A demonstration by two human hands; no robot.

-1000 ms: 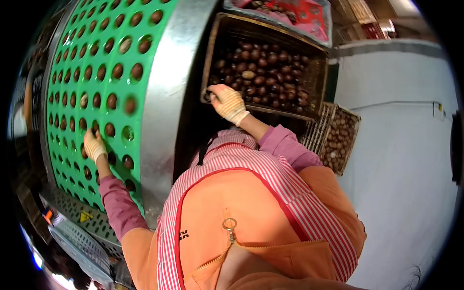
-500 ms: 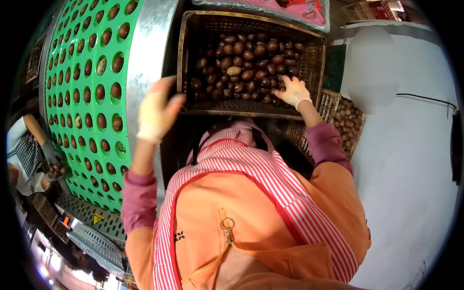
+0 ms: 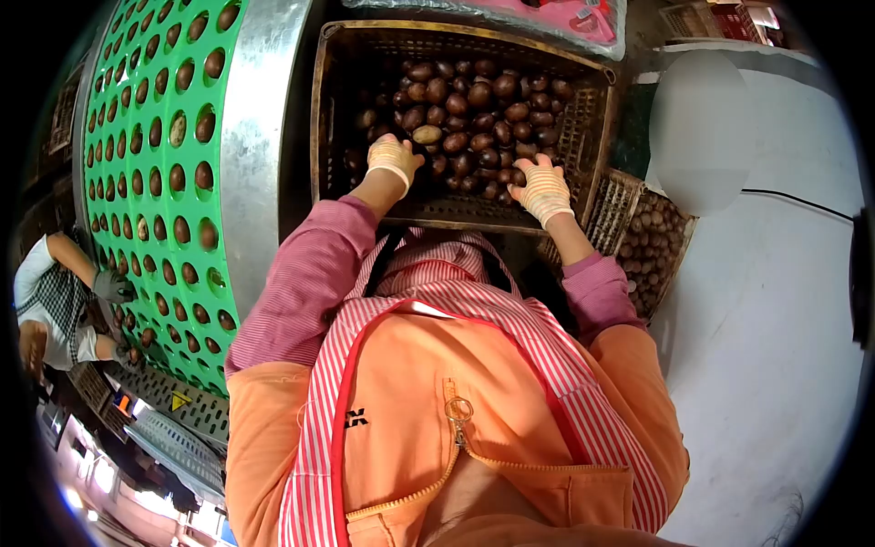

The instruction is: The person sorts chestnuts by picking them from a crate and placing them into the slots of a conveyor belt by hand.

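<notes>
My left hand, in a striped glove with bare fingertips, is over the near left part of a brown crate. Its thumb stands apart from the fingers, and its fingertips touch dark brown round fruits. At the crate's near right, my right hand has its fingers spread against more of these fruits. Neither hand visibly holds a fruit. One paler, yellowish fruit lies just beyond my left hand.
On the left, a green belt carries fruits in its holes beside a metal edge. A co-worker's gloved hands are at its far side. Another crate of fruits sits at right, near a pale wall.
My left hand has left the belt and moved right into the crate. My right hand has gone from the crate's left corner to its right part. A co-worker has come into view.
</notes>
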